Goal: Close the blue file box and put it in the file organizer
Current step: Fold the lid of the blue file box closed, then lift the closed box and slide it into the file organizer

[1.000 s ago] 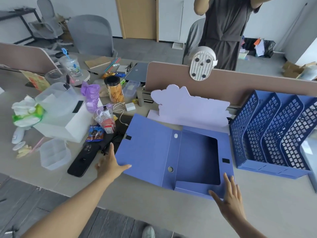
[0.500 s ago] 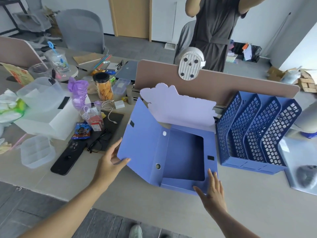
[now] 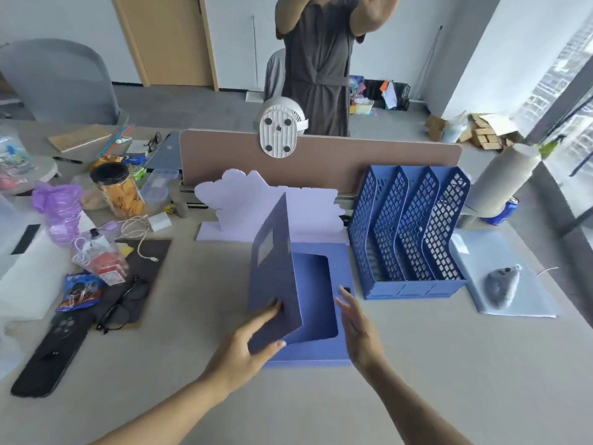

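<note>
Blue file box (image 3: 316, 300): lying on the desk (image 3: 417, 364) near the middle of its front edge, its tray flat and its cover (image 3: 276, 277) standing nearly upright over the tray's left side.
Left hand (image 3: 244, 345): gripping the cover's lower front corner, thumb against the inner face and fingers (image 3: 266, 311) spreading over the outer face.
Right hand (image 3: 359, 332): hovering flat and unclenched, grasping nothing, fingers extended just beside the tray's right edge; whether it is touching the tray cannot be told.
File organizer (image 3: 414, 232): standing just right of the box, towards the desk's back edge, showing four slanted mesh slots.
Lilac card (image 3: 250, 200): leaning behind the box against the brown partition (image 3: 353, 159).
Left part of desk: carrying a snack jar (image 3: 118, 191), glasses (image 3: 123, 303) and a black remote (image 3: 51, 354).
Person (image 3: 321, 59): standing beyond the partition.
</note>
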